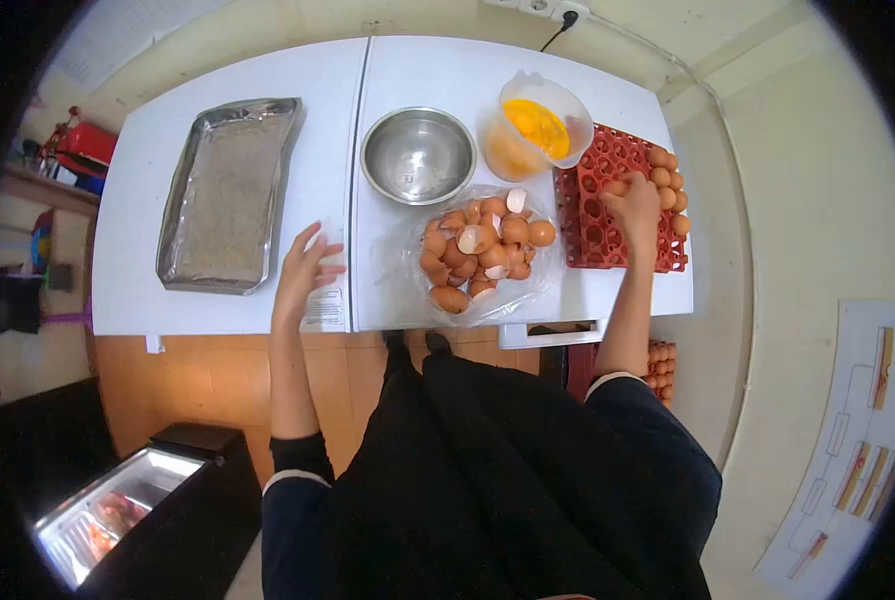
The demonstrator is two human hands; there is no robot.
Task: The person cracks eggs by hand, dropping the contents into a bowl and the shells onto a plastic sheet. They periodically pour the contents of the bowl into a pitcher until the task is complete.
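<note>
My right hand (635, 205) is closed round a brown egg (615, 188) over the red egg tray (595, 232), whose right side holds several whole eggs (664, 178). My left hand (307, 272) is raised with its fingers apart and nothing in them, at the front of the white table. Between the hands, a heap of broken eggshells (475, 250) lies on a clear plastic bag (527, 296). Behind the shells are a steel bowl (418, 157) and a translucent plastic jug (507, 155) with yellow egg in it.
A rectangular metal baking tray (229, 195) lies on the left of the white table (132, 235). More eggs (659, 370) are stacked below the table's front right. A black cabinet with a lit glass top (117, 510) stands at the lower left. A plug (569, 18) sits in the wall socket.
</note>
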